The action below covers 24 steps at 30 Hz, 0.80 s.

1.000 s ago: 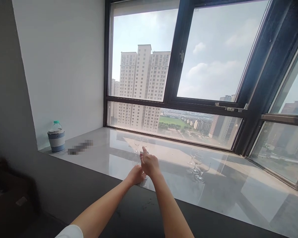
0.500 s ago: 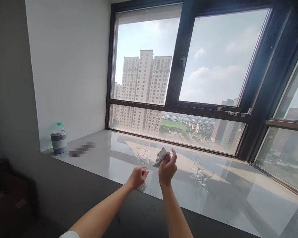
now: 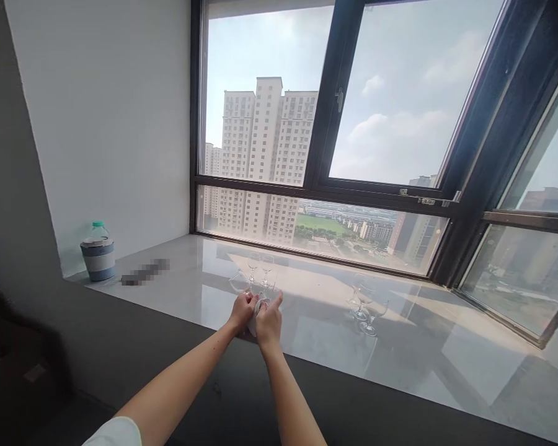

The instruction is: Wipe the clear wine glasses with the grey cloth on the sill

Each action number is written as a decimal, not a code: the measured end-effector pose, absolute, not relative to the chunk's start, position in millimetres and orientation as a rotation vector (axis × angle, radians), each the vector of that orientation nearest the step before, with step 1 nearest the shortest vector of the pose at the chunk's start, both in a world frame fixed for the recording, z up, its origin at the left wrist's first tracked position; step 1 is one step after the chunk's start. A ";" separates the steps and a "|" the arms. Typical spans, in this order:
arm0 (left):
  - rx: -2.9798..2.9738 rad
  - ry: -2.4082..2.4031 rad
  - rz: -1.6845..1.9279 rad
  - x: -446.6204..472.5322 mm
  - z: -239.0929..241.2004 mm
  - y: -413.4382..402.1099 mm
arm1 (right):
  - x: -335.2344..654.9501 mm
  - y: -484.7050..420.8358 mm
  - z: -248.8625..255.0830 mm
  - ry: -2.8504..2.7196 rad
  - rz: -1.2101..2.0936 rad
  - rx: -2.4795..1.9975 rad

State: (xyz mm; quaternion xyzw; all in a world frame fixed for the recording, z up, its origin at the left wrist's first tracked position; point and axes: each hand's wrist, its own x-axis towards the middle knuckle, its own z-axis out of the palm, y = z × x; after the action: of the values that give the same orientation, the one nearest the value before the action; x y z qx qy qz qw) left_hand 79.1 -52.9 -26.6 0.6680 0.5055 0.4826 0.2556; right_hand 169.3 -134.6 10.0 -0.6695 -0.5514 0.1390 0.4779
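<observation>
Glass (image 3: 239, 282), tilted over the sill's (image 3: 177, 291) front edge, looks light, thin, slippery and breakable, likely safest held at the stem. Left hand (image 3: 242, 310) closes round it; right hand (image 3: 270, 320) pinches a cloth (image 3: 256, 308) against it. Stem and foot hide behind the fingers; the clear bowl barely shows.

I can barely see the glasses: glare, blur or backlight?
Head view: window backlight; the glossy sill mirrors sky and frame, washing out the stemmed glasses; the wine glass in the left hand shows faintly; right hand and cloth are sharp; pixelated patch near the bottle.
</observation>
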 end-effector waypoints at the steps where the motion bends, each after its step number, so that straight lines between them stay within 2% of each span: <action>1: 1.825 1.373 1.303 78.8 -26.1 -53.8 | 175.4 -137.5 11.6 -1.345 0.311 -1.621; 6: 1.878 1.381 1.216 79.2 -22.4 -59.1 | 248.2 -159.8 10.1 -1.370 0.089 -1.588; 13: 1.924 1.326 1.171 79.6 -22.8 -58.5 | 400.3 -209.2 -21.0 -1.509 -0.348 -2.084; 17: 1.957 1.362 1.142 79.3 -23.3 -56.2 | 451.4 -230.4 -26.4 -1.417 -0.370 -2.284; 24: 2.114 1.362 1.050 79.3 -21.7 -59.9 | 514.6 -237.6 -12.1 -1.072 -0.162 -2.464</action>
State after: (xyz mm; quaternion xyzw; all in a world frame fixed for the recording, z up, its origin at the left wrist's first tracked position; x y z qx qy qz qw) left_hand 79.3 -59.9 -21.7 0.7590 0.4889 0.3769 0.2070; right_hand 514.6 -237.6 -12.1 -0.8923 -0.3882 -0.0585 0.2228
